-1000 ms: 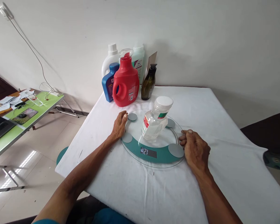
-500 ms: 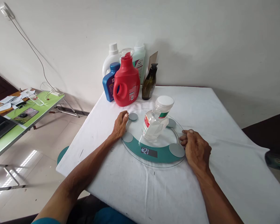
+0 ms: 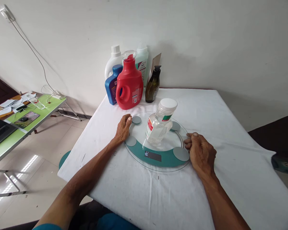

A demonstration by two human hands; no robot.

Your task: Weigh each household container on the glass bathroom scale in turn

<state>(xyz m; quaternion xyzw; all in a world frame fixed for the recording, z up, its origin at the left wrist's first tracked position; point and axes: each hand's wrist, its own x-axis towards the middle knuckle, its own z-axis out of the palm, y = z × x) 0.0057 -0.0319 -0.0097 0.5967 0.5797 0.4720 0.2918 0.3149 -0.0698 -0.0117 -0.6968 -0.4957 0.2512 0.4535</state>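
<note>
Bare cloth lies open right of the scale (image 3: 158,159) — detergent bottles (image 3: 129,83) crowd the far-left corner.

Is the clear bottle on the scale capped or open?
Capped. A white lid sits on the clear bottle, which stands on the glass scale between the left hand and right hand.
</note>
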